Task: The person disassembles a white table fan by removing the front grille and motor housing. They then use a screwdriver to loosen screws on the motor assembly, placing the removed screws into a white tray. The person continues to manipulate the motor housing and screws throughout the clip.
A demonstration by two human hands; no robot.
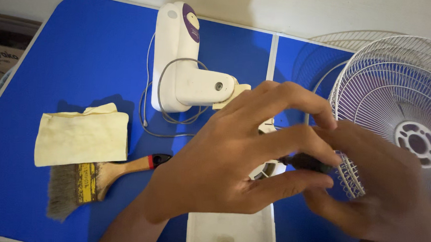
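Observation:
My left hand [243,147] and my right hand [374,188] meet over the middle of the blue table [81,55]. Between their fingertips is a small dark object [306,162], pinched by fingers of both hands; its shape is mostly hidden. Beneath the hands lies a white fan motor part [267,169], largely covered. The white fan stand with a purple panel [182,55] lies just beyond my left hand, its grey cord [160,91] looped beside it.
A white wire fan guard [398,96] rests at the right. A folded yellow cloth [82,134] and a wooden-handled paintbrush [99,176] lie at the left. A white base piece [229,232] sits at the near edge. A cardboard box [0,58] stands off the table's left.

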